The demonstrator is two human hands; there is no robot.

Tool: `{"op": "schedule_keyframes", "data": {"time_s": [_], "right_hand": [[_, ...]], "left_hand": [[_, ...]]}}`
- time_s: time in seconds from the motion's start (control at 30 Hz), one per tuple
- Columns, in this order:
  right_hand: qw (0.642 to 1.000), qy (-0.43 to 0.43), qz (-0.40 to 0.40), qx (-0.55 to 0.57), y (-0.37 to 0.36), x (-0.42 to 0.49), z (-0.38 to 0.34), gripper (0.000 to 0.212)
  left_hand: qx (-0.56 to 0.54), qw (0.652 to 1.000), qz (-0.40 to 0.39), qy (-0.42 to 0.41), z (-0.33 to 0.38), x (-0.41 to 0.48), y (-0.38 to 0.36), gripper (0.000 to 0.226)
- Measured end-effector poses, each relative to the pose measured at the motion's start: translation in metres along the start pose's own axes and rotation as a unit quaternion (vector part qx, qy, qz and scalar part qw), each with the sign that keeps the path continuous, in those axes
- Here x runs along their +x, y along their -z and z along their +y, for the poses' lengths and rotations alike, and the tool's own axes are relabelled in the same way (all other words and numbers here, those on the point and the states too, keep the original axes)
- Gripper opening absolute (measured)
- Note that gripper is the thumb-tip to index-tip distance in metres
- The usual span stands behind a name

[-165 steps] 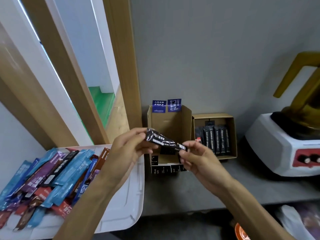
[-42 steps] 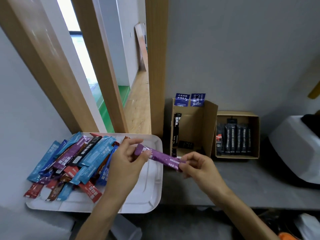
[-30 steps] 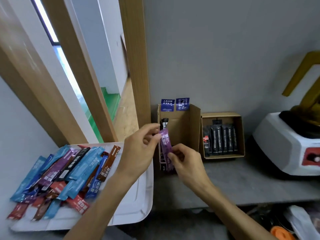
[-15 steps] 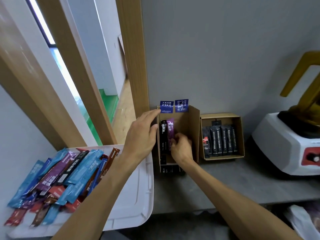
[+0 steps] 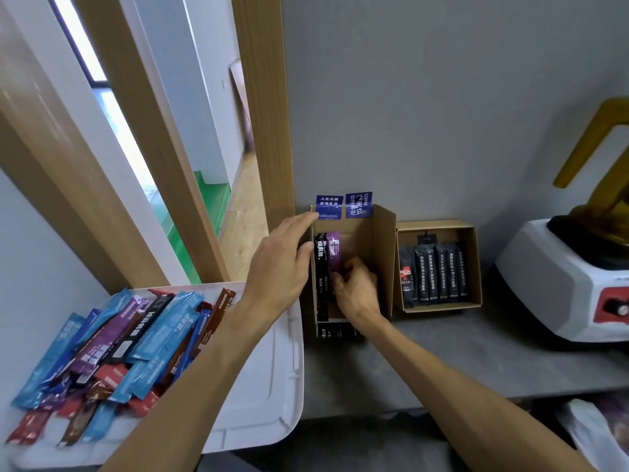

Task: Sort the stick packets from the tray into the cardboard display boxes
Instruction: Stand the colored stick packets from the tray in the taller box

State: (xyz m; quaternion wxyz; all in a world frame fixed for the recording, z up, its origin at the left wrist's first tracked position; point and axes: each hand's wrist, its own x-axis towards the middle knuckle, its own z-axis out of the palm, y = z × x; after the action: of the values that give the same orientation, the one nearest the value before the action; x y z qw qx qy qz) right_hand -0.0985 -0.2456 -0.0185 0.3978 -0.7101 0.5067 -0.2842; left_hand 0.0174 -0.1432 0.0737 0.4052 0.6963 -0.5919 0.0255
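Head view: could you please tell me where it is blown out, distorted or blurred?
In the head view, the bright window strip is blown out; wide-angle distortion slants the light wooden door frame; the white plastic tray smears at its near-left corner.

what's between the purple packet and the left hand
A black packet, upright in the tall box beside the purple packet, and the box's left wall, which the left hand touches. Seen in the head view.

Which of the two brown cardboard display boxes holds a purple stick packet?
The taller left cardboard box with blue labels: a purple stick packet stands inside it. The lower right cardboard box holds only black packets.
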Motion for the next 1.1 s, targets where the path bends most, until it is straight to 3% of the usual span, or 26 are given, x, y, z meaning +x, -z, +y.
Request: {"op": "schedule_keyframes", "data": {"time_s": [0.17,0.43,0.53,0.63,0.73,0.87,0.97,1.1], "right_hand": [[1.000,0.006,0.019,-0.019,0.000,0.002,0.001,0.012],[1.000,-0.005,-0.001,0.006,0.012,-0.009,-0.004,0.018],[1.000,0.021,0.018,0.015,0.025,-0.035,-0.007,0.007],[0.998,0.051,0.008,0.038,0.035,-0.070,-0.007,0.006],[0.998,0.056,-0.026,0.033,0.038,-0.098,-0.006,0.008],[0.996,0.062,-0.054,0.026,0.035,-0.113,-0.009,0.006],[0.995,0.070,-0.065,0.014,0.032,-0.116,-0.012,0.005],[0.994,0.080,-0.068,0.016,0.031,-0.118,-0.014,0.005]], "left_hand": [[0.002,1.000,-0.009,0.007,-0.001,-0.001,-0.001,0.046],[-0.009,0.998,0.014,0.063,0.001,-0.015,0.014,0.048],[0.062,0.986,0.055,0.144,-0.024,-0.044,0.035,0.026],[0.166,0.961,0.004,0.221,-0.066,-0.078,0.056,0.007],[0.253,0.928,-0.075,0.263,-0.086,-0.099,0.060,0.013],[0.358,0.885,-0.120,0.274,-0.089,-0.112,0.049,0.025],[0.378,0.873,-0.118,0.284,-0.092,-0.117,0.043,0.034],[0.386,0.874,-0.104,0.278,-0.094,-0.120,0.039,0.025]]}}
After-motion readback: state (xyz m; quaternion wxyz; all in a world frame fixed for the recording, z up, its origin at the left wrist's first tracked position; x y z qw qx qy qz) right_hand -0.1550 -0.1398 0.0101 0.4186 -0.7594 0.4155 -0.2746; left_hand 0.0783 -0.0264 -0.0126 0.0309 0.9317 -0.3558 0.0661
